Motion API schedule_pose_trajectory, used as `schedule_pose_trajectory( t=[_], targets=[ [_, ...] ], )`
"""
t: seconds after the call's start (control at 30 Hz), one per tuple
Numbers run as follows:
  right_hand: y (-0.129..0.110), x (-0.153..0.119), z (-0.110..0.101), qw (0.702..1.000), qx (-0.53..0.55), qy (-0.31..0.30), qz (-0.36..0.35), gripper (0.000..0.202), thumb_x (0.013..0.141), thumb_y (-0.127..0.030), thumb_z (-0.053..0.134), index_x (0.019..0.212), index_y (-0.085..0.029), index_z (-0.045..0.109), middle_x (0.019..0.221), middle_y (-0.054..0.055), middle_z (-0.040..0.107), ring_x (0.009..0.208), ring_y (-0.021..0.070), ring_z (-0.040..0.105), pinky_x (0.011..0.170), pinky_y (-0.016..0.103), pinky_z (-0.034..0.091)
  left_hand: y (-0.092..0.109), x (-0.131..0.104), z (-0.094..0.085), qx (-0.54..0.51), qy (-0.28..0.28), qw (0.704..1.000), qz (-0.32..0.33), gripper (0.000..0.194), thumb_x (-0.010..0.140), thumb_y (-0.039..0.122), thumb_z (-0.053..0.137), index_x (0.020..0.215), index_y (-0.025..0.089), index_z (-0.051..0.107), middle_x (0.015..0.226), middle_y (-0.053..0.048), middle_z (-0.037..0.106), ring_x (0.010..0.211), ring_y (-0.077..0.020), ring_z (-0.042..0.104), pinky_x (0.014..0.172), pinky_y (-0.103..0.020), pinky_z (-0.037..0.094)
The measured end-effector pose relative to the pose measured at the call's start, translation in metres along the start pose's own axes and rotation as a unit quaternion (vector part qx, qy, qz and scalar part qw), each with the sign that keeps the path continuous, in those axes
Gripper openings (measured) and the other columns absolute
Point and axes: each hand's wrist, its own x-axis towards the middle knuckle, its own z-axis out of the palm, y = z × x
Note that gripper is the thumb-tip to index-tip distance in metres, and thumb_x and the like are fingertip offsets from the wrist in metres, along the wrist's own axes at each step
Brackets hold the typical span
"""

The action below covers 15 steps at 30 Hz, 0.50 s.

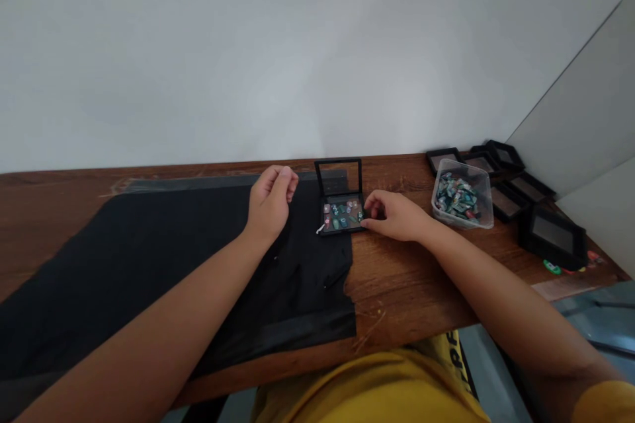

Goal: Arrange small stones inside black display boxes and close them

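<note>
A small black hinged case [340, 232] stands with its clear-windowed lid [339, 176] raised, at the right edge of a black sheet. Several small green, pink and pale pieces [342, 209] lie in rows inside its base. My right hand [394, 215] is at the case's right side, fingers curled, thumb and fingertips against that edge beside a green piece. What lies between those fingertips is hidden. My left hand [272, 201] hovers over the sheet, left of the case, its fingers closed together with the thumb on top. Anything inside them is too small to see.
A clear plastic tub [489, 205] full of small wrapped pieces stands right of my right hand. Several black frame-like cases [553, 234] lie beyond it, near a green tag [551, 267]. The black sheet [163, 258] covers much of the wooden table [397, 277]. A wall rises behind.
</note>
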Motion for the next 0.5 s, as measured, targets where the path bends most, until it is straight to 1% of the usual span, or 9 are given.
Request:
schedule_pose_trajectory(
  t=[0.07,0.13,0.27,0.37,0.5],
  targets=[
    [-0.002,-0.001,0.000,1.000,-0.016,-0.004,0.001,0.018,0.084,-0.021,0.078,0.098,-0.018,0.066,0.087,0.001,0.071,0.074,0.0135,0.059,0.068,0.028,0.041,-0.005,0.002,0.001,-0.033,0.015,0.999,-0.027,0.034,0.095,0.052,0.062,0.077,0.023,0.061,0.064,0.001,0.051,0.056,-0.0138,0.044,0.048,-0.026,0.036],
    [-0.003,-0.001,0.001,1.000,-0.023,-0.003,0.000,0.016,0.085,-0.021,0.077,0.097,-0.018,0.067,0.087,0.001,0.072,0.073,0.0134,0.059,0.067,0.028,0.040,-0.009,0.004,0.001,-0.049,0.025,0.998,-0.034,0.030,0.094,0.050,0.064,0.080,0.023,0.061,0.068,0.000,0.054,0.058,-0.0126,0.045,0.048,-0.024,0.037],
    [-0.004,0.000,0.002,1.000,-0.022,0.002,-0.004,0.014,0.086,-0.021,0.076,0.097,-0.018,0.069,0.083,0.000,0.070,0.070,0.0123,0.057,0.065,0.027,0.038,-0.013,0.004,0.002,-0.058,0.032,0.997,-0.034,0.022,0.092,0.045,0.064,0.092,0.023,0.060,0.080,0.000,0.059,0.061,-0.0116,0.050,0.050,-0.023,0.040],
    [-0.003,0.000,0.003,1.000,-0.023,0.002,-0.008,0.013,0.086,-0.020,0.076,0.098,-0.018,0.070,0.082,-0.001,0.070,0.069,0.0122,0.057,0.066,0.027,0.038,-0.015,0.003,0.003,-0.057,0.030,0.997,-0.034,0.022,0.092,0.043,0.063,0.101,0.024,0.058,0.085,0.000,0.060,0.063,-0.0120,0.052,0.052,-0.023,0.042],
    [-0.003,0.000,0.003,1.000,-0.019,0.003,-0.012,0.014,0.086,-0.020,0.075,0.098,-0.018,0.070,0.083,0.000,0.071,0.069,0.0122,0.057,0.065,0.027,0.038,-0.017,0.001,0.003,-0.036,0.016,0.999,-0.011,0.022,0.093,0.041,0.062,0.107,0.024,0.057,0.090,-0.002,0.062,0.068,-0.0134,0.055,0.055,-0.024,0.045]
  ],
)
